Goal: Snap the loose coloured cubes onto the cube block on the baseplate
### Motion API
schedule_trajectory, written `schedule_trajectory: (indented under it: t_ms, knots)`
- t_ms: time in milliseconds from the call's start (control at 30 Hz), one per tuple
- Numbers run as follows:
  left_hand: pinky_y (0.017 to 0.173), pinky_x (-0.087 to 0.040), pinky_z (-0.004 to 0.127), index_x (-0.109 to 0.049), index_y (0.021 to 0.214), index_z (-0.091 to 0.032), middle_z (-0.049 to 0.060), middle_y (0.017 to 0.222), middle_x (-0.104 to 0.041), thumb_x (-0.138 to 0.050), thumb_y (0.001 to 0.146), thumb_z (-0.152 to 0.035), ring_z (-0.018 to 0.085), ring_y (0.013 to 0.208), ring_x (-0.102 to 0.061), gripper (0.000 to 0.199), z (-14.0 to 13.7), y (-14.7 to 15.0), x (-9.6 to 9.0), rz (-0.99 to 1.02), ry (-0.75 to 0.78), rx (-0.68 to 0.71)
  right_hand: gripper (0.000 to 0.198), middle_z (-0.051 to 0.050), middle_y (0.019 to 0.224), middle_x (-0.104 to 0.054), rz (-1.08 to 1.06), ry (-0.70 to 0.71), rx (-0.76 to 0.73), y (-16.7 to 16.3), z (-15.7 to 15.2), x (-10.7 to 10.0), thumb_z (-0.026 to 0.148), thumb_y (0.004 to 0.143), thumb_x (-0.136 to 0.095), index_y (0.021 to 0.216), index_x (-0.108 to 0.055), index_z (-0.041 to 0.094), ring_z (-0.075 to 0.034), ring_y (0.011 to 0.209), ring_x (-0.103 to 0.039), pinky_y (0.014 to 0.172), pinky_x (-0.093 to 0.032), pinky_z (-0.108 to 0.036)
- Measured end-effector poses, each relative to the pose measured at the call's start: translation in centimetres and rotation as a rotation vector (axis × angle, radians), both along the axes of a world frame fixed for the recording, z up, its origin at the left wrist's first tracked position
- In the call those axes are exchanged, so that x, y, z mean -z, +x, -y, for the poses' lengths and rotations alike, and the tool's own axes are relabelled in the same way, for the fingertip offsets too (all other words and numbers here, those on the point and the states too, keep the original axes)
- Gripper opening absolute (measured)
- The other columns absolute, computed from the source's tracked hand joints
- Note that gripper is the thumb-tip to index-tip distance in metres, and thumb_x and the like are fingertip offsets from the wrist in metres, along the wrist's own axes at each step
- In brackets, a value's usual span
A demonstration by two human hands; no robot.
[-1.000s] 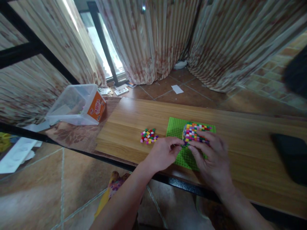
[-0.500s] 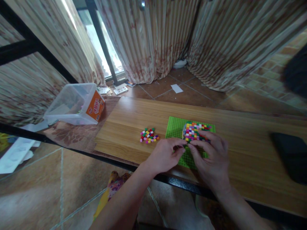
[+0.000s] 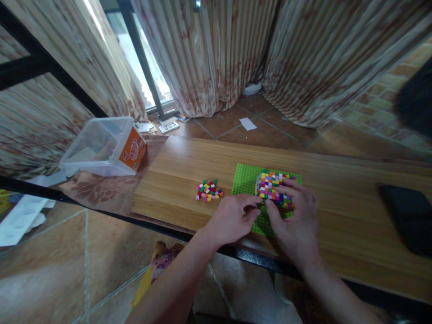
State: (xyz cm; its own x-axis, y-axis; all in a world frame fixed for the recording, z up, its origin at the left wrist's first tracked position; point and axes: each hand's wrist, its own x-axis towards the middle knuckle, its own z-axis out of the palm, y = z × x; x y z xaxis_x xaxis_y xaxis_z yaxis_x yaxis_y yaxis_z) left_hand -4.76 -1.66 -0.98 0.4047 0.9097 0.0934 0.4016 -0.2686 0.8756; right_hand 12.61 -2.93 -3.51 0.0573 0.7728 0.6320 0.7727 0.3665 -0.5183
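A block built of small multicoloured toy bricks (image 3: 270, 182) stands on a green studded baseplate (image 3: 243, 177). My right hand (image 3: 299, 220) grips this block, its fingers over the right side and its thumb at the front. At the block's front left corner, my left hand (image 3: 234, 218) has thumb and index finger bent close together. Whatever lies between those fingertips is too small or hidden to name. A loose pile of small coloured bricks (image 3: 209, 191) lies on the wooden table left of the baseplate.
The wooden table (image 3: 182, 166) has a black front edge. A clear plastic bin (image 3: 97, 168) with an orange label sits at the left on a brown cloth (image 3: 104, 191). A dark flat object (image 3: 407, 218) lies at the right. Curtains (image 3: 202, 58) hang behind.
My right thumb and fingers have shifted from pinching at the front corner to resting around the block, showing more of its front. My left hand has stayed nearly still.
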Motion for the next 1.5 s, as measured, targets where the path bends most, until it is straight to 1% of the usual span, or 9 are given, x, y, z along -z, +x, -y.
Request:
schedule_trajectory:
  t_ms: [400,733,833,900,1000,1067,1167,1300,1500]
  knots:
    - [0.087,-0.057,0.032,-0.075,0.111,-0.018,0.008,0.105,-0.080,-0.058,0.089,-0.017,0.021,0.094,-0.074,0.028,0.1,0.0,0.1,-0.044,0.056,0.026,0.017,-0.011,0.122,-0.067,-0.078,-0.002,-0.010,-0.6,-0.1,-0.1,0.023,0.089,-0.067,0.106,-0.063,0.024,-0.031,0.119,-0.059,0.104,-0.042,-0.056]
    - [0.086,-0.056,0.032,-0.074,0.111,-0.019,0.007,0.103,-0.079,-0.057,0.090,-0.015,0.020,0.093,-0.073,0.028,0.0,0.1,0.4,-0.073,0.098,0.063,0.019,-0.009,0.120,-0.069,-0.104,0.008,-0.019,-0.8,-0.1,0.0,0.022,0.088,-0.065,0.107,-0.064,0.025,-0.031,0.119,-0.059,0.105,-0.041,-0.056]
    - [0.085,-0.056,0.031,-0.074,0.113,-0.019,0.007,0.102,-0.079,-0.058,0.091,-0.017,0.020,0.092,-0.073,0.027,-0.3,-0.6,0.3,-0.085,0.130,0.077,0.020,-0.009,0.121,-0.069,-0.104,0.006,-0.023,-0.7,-0.1,0.0,0.023,0.089,-0.065,0.109,-0.064,0.025,-0.031,0.120,-0.058,0.106,-0.041,-0.057]
    - [0.084,-0.055,0.031,-0.074,0.111,-0.018,0.007,0.100,-0.079,-0.059,0.092,-0.018,0.019,0.090,-0.073,0.025,-0.8,-1.7,0.2,-0.095,0.143,0.050,0.020,-0.009,0.122,-0.068,-0.103,0.000,-0.031,-0.6,-0.1,0.0,0.025,0.090,-0.065,0.109,-0.065,0.025,-0.031,0.119,-0.059,0.106,-0.041,-0.057]
    - [0.083,-0.054,0.029,-0.075,0.104,-0.018,0.006,0.098,-0.078,-0.058,0.091,-0.014,0.018,0.089,-0.071,0.023,-2.0,-4.0,-0.3,-0.154,0.134,-0.036,0.017,-0.010,0.122,-0.068,-0.099,-0.002,-0.029,-0.4,-0.2,0.0,0.027,0.090,-0.066,0.107,-0.067,0.024,-0.031,0.118,-0.059,0.104,-0.042,-0.056]
    - [0.080,-0.052,0.028,-0.075,0.102,-0.019,0.004,0.096,-0.076,-0.058,0.087,-0.009,0.017,0.086,-0.069,0.024,-2.8,-5.6,-0.6,-0.260,0.122,-0.071,0.016,-0.010,0.122,-0.068,-0.097,0.002,-0.025,-0.4,-0.2,-0.1,0.028,0.090,-0.067,0.105,-0.069,0.024,-0.031,0.118,-0.059,0.104,-0.042,-0.056]
    - [0.083,-0.051,0.030,-0.076,0.094,-0.019,0.005,0.095,-0.074,-0.059,0.085,-0.008,0.019,0.090,-0.068,0.022,-3.4,-6.9,-1.0,-0.411,0.152,-0.057,0.016,-0.009,0.122,-0.068,-0.104,0.000,-0.022,-0.3,-0.2,-0.1,0.030,0.090,-0.069,0.105,-0.070,0.025,-0.031,0.119,-0.059,0.104,-0.043,-0.056]
    - [0.087,-0.051,0.033,-0.076,0.087,-0.019,0.005,0.093,-0.074,-0.060,0.082,-0.005,0.020,0.093,-0.067,0.022,-3.4,-6.9,-1.0,-0.521,0.188,-0.038,0.016,-0.010,0.122,-0.069,-0.112,-0.004,-0.015,-0.2,-0.2,-0.1,0.030,0.091,-0.068,0.105,-0.071,0.024,-0.030,0.118,-0.060,0.104,-0.044,-0.056]
    - [0.088,-0.051,0.034,-0.074,0.083,-0.018,0.006,0.092,-0.071,-0.059,0.085,-0.007,0.021,0.092,-0.066,0.019,-3.6,-6.5,-0.5,-0.551,0.211,-0.035,0.015,-0.010,0.122,-0.069,-0.111,-0.004,-0.012,-0.1,-0.2,0.0,0.029,0.091,-0.068,0.105,-0.072,0.023,-0.029,0.118,-0.061,0.103,-0.046,-0.054]
